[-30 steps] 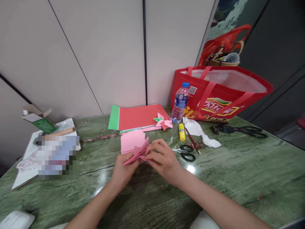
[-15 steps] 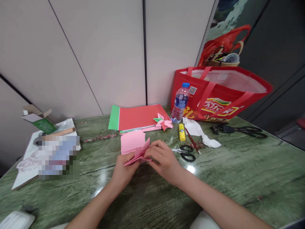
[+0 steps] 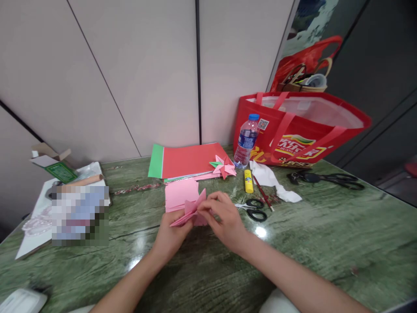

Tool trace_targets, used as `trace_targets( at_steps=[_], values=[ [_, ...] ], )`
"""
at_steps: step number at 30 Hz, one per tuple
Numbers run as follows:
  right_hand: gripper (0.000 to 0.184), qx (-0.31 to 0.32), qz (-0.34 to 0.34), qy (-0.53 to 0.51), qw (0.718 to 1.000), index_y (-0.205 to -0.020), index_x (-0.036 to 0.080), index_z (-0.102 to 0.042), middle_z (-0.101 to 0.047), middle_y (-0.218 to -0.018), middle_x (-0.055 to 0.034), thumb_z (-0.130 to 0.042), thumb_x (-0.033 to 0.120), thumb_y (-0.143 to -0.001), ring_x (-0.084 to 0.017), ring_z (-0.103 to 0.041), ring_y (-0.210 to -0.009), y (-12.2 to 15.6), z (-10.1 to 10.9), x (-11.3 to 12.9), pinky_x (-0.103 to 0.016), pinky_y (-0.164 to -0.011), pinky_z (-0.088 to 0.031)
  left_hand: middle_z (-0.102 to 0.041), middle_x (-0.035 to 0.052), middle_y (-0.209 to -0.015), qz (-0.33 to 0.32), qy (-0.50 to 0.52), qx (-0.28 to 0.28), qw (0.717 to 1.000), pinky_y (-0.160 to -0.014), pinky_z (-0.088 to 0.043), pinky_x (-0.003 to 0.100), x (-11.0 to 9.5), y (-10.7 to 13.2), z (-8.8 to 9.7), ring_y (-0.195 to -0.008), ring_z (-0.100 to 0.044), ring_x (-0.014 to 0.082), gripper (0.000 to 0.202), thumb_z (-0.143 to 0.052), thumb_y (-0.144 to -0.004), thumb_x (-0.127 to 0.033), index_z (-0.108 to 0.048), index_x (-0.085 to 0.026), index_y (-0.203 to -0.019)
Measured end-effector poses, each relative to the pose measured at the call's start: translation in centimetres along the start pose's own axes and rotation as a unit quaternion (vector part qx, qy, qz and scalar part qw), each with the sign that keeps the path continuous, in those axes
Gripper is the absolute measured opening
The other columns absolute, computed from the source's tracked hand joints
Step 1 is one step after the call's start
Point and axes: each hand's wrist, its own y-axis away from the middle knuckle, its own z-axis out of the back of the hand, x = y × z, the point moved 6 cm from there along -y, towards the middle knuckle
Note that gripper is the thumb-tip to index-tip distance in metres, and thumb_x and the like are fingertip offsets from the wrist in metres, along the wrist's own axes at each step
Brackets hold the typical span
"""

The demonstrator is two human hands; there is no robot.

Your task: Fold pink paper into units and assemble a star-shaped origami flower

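Between my two hands is a folded pink paper piece (image 3: 192, 208) with several pointed flaps. My left hand (image 3: 172, 230) is closed on its left part, thumb on top. The bent fingers of my right hand (image 3: 224, 219) pinch its right side. Just behind it lies a stack of pink paper sheets (image 3: 180, 191) on the green table. A pink, red and green paper star (image 3: 224, 167) rests farther back, on the right end of some red paper (image 3: 192, 158). Black-handled scissors (image 3: 256, 211) lie beside my right hand.
A yellow glue stick (image 3: 248, 181), a dark red pencil (image 3: 264, 195) and white tissue (image 3: 273, 178) lie to the right. Behind them stand a water bottle (image 3: 246, 143) and a red bag (image 3: 299, 134). Larger black scissors (image 3: 329, 177) lie farther right; a green box (image 3: 58, 167) stands left.
The right fingers have shifted slightly on the folded pink paper, and its lower right flap now points more downward. My left hand keeps its hold almost in place.
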Motion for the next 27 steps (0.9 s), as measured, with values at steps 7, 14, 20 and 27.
trace_targets(
  at_steps=[7, 14, 20, 27],
  values=[
    [0.011, -0.018, 0.046, 0.009, 0.999, -0.086, 0.023, -0.066, -0.067, -0.075, -0.0016, -0.061, 0.025, -0.077, -0.018, -0.05, -0.079, -0.13, 0.05, 0.06, -0.035, -0.071, -0.039, -0.038, -0.0054, -0.04, 0.019, 0.033, -0.039, 0.999, -0.041, -0.025, 0.019, -0.8, -0.04, 0.42, -0.043, -0.029, 0.007, 0.024, -0.055, -0.059, -0.024, -0.045, -0.015, -0.039],
    [0.011, -0.005, 0.025, 0.018, 1.0, -0.084, 0.023, -0.067, -0.065, -0.076, -0.0029, -0.057, 0.023, -0.08, -0.018, -0.049, -0.081, -0.13, -0.17, -0.24, -0.036, -0.072, -0.039, -0.039, -0.0049, -0.041, 0.019, 0.031, -0.045, 0.998, -0.042, -0.026, 0.019, -1.02, 0.12, 0.37, -0.043, -0.031, 0.0072, 0.026, -0.057, -0.061, -0.025, -0.046, -0.015, -0.04],
    [0.011, -0.004, 0.012, 0.021, 1.0, -0.082, 0.024, -0.066, -0.061, -0.078, -0.0039, -0.056, 0.022, -0.08, -0.019, -0.047, -0.084, 0.01, -0.34, -0.21, -0.037, -0.073, -0.039, -0.039, -0.005, -0.044, 0.005, 0.025, -0.048, 0.999, -0.044, -0.027, 0.019, -0.61, 0.36, 0.35, -0.044, -0.031, 0.0076, 0.022, -0.054, -0.065, -0.021, -0.051, -0.015, -0.044],
    [0.009, -0.017, 0.001, 0.033, 0.999, -0.077, 0.022, -0.064, -0.052, -0.086, -0.0053, -0.057, 0.025, -0.08, -0.02, -0.046, -0.089, 0.17, -0.32, -0.41, -0.037, -0.076, -0.039, -0.034, -0.0052, -0.047, -0.023, -0.009, -0.044, 0.999, -0.045, -0.024, 0.019, -0.58, 0.4, 0.48, -0.046, -0.027, 0.0075, 0.028, -0.053, -0.069, -0.024, -0.045, -0.015, -0.043]
  ],
)
